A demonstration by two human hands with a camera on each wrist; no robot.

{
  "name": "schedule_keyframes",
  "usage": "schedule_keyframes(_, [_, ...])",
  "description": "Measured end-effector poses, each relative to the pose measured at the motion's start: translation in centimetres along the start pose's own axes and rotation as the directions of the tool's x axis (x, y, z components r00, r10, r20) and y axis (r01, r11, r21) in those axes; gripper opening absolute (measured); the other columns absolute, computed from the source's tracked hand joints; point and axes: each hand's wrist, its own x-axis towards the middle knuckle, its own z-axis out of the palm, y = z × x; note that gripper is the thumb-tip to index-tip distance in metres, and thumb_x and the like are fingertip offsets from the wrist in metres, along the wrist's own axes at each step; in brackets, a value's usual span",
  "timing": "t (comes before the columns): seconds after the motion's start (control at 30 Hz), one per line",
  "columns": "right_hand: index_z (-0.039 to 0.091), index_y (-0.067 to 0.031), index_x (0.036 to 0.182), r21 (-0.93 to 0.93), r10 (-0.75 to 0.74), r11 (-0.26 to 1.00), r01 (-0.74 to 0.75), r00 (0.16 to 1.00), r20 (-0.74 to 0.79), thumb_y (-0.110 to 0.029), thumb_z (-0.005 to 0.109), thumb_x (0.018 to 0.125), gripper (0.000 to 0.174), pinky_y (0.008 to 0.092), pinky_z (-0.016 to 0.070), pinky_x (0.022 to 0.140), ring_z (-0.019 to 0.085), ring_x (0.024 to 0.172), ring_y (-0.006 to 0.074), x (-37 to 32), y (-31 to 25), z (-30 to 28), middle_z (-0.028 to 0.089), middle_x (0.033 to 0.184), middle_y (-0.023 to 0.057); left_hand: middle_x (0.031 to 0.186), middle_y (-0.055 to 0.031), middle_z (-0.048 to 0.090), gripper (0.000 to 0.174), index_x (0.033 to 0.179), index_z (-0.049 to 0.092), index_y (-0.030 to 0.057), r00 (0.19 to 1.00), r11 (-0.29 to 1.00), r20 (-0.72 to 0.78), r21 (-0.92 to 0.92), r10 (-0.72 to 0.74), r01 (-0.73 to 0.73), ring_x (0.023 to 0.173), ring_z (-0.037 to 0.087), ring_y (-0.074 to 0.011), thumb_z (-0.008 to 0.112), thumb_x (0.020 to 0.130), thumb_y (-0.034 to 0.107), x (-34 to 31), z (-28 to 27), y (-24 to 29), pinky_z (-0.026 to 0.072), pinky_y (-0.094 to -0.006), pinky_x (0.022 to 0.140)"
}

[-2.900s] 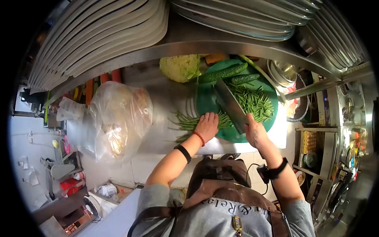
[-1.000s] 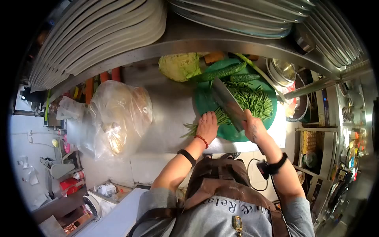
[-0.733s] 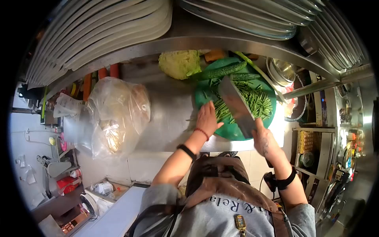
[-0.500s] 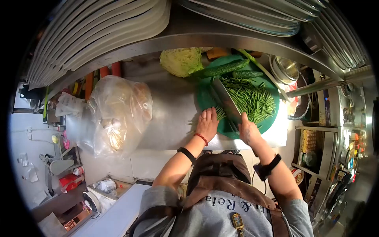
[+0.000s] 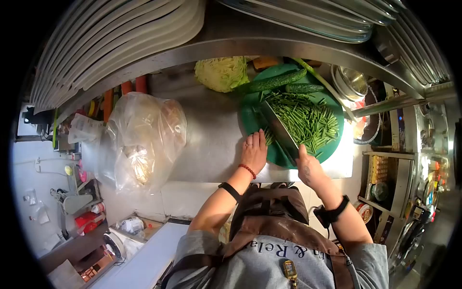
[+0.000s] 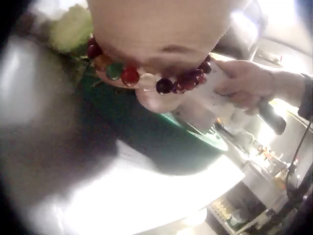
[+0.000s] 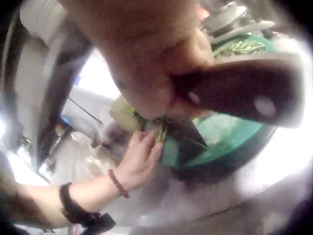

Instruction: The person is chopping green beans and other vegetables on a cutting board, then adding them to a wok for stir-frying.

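Observation:
My right hand (image 5: pixel 310 166) grips a cleaver (image 5: pixel 279 126) by its dark handle (image 7: pixel 244 88). Its broad blade stands over the round green cutting board (image 5: pixel 249 113), close to the fingertips of my left hand (image 5: pixel 253 154). That left hand holds a short bunch of green beans (image 7: pixel 161 134) at the board's near left edge. Right of the blade lies a pile of cut green beans (image 5: pixel 315 120). Behind the pile are a long cucumber (image 5: pixel 276 83) and a shorter cucumber piece (image 5: pixel 304 88). In the left wrist view the bunch is hidden by the hand.
A cut cabbage (image 5: pixel 221 73) sits at the board's back left. Farther left is a filled clear plastic bag (image 5: pixel 144 139). Metal bowls (image 5: pixel 353 82) stand at the back right. A steel shelf (image 5: pixel 269 46) with stacked plates (image 5: pixel 130 43) overhangs the counter's back.
The bean bunch under my left hand has become much shorter, and the cut pile has grown. The cleaver swung right with its flat side showing, then came back beside the left fingers.

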Motion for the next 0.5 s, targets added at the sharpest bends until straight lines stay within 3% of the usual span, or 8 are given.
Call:
schedule_keyframes(0.1, [0.036, 0.0005, 0.118, 0.040, -0.038, 0.998, 0.040, 0.999, -0.036, -0.011, 0.050, 0.090, 0.033, 0.0553, 0.0485, 0.068, 0.061, 0.078, 0.0492, 2.5, 0.1, -0.9, 0.063, 0.082, 0.0308, 0.121, -0.0163, 0.051, 0.060, 0.135, 0.042, -0.0063, 0.998, 1.000, -0.055, 0.012, 0.030, -0.029, 0.113, 0.048, -0.0320, 0.063, 0.084, 0.017, -0.3, 0.9, 0.5, 0.0406, -0.0425, 0.095])
schedule_keyframes(0.17, [0.038, -0.0035, 0.112, 0.033, -0.169, 0.984, 0.174, 0.979, -0.117, -0.011, 0.054, 0.089, 0.029, 0.0554, 0.0473, 0.064, 0.060, 0.070, 0.0485, 3.0, 1.0, -2.9, 0.061, 0.072, 0.0275, 0.120, -0.0165, 0.051, 0.060, 0.136, 0.041, -0.0061, 0.998, 0.998, -0.031, 0.043, 0.049, -0.048, 0.113, 0.048, -0.0327, 0.063, 0.084, 0.017, 0.7, 2.0, 0.2, 0.0409, -0.0427, 0.095])
schedule_keyframes(0.2, [0.037, -0.0041, 0.112, -0.015, -0.139, 0.990, 0.138, 0.984, -0.109, -0.010, 0.053, 0.089, 0.028, 0.0556, 0.0471, 0.063, 0.061, 0.069, 0.0481, 2.6, 0.6, -4.4, 0.061, 0.071, 0.0269, 0.120, -0.0166, 0.051, 0.061, 0.136, 0.041, -0.0060, 0.998, 0.997, -0.026, 0.058, 0.049, -0.048, 0.112, 0.048, -0.0330, 0.063, 0.084, 0.018, 1.6, 2.1, 0.2, 0.0411, -0.0428, 0.095])
schedule_keyframes(0.3, [0.036, -0.0031, 0.114, -0.006, -0.142, 0.990, 0.144, 0.973, -0.183, -0.003, 0.054, 0.088, 0.031, 0.0554, 0.0462, 0.059, 0.060, 0.069, 0.0492, -0.4, -0.1, -6.7, 0.058, 0.068, 0.0295, 0.121, -0.0183, 0.051, 0.062, 0.134, 0.042, -0.0055, 0.998, 0.998, -0.023, -0.034, 0.052, -0.052, 0.111, 0.048, -0.0345, 0.066, 0.082, 0.018, 4.6, 1.8, 0.7, 0.0411, -0.0436, 0.097])
schedule_keyframes(0.43, [0.037, -0.0011, 0.111, 0.005, -0.100, 0.995, 0.102, 0.982, -0.161, -0.003, 0.055, 0.088, 0.029, 0.0557, 0.0463, 0.057, 0.059, 0.068, 0.0496, -3.0, -1.4, -6.1, 0.058, 0.067, 0.0299, 0.128, -0.0188, 0.047, 0.062, 0.131, 0.042, -0.0028, 0.999, 0.956, -0.029, -0.290, 0.021, -0.029, 0.117, 0.048, -0.0337, 0.071, 0.079, 0.014, 2.0, -2.9, -0.4, 0.0427, -0.0427, 0.098])
schedule_keyframes(0.47, [0.037, -0.0005, 0.112, 0.033, -0.139, 0.989, 0.144, 0.981, -0.139, -0.003, 0.055, 0.088, 0.029, 0.0557, 0.0469, 0.057, 0.059, 0.068, 0.0498, -2.8, -1.1, -5.1, 0.058, 0.066, 0.0298, 0.122, -0.0166, 0.053, 0.048, 0.120, 0.052, -0.0013, 0.997, 0.945, -0.081, -0.325, -0.001, -0.026, 0.115, 0.050, -0.0332, 0.071, 0.078, 0.010, 1.0, -2.4, -1.0, 0.0438, -0.0419, 0.097])
schedule_keyframes(0.5, [0.037, 0.0001, 0.113, -0.008, -0.095, 0.995, 0.095, 0.994, -0.059, -0.005, 0.055, 0.088, 0.030, 0.0556, 0.0476, 0.059, 0.060, 0.069, 0.0491, -2.4, -1.0, -3.9, 0.059, 0.068, 0.0296, 0.118, -0.0155, 0.056, 0.041, 0.114, 0.055, -0.0004, 0.990, 0.931, -0.134, -0.353, 0.046, -0.091, 0.111, 0.052, -0.0328, 0.070, 0.078, 0.009, 0.3, -1.4, -1.4, 0.0447, -0.0414, 0.095])
